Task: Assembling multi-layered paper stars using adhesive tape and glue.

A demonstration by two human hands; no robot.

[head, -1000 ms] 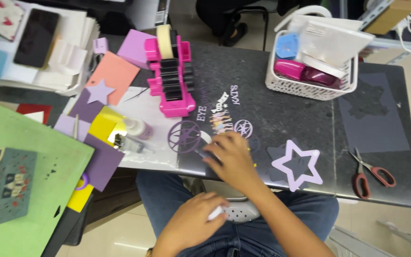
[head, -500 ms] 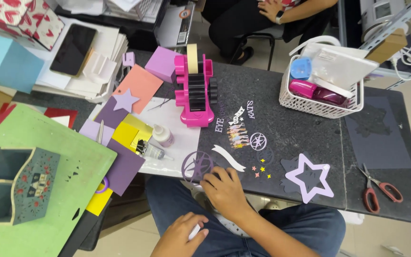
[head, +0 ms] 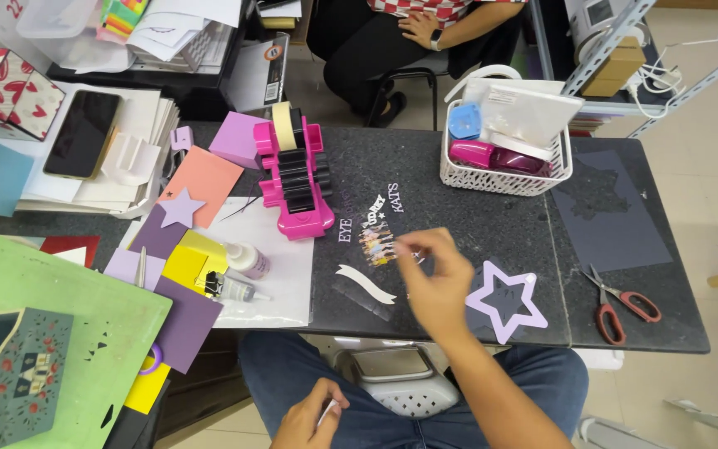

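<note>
Small colourful figure cutout [head: 378,246] lies on the dark speckled tabletop [head: 459,208], just right of the pink tape dispenser [head: 294,179] and above a white curved paper banner strip [head: 365,283]. Right hand [head: 435,278] hovers just beside it, fingers [head: 409,244] pinched loosely together; whether they grip anything is unclear. Left hand [head: 307,418] rests low over the lap, curled around a small white object [head: 327,409]. A lilac hollow paper star [head: 506,300] lies just right of the right hand, with red-handled scissors [head: 621,300] farther right.
</note>
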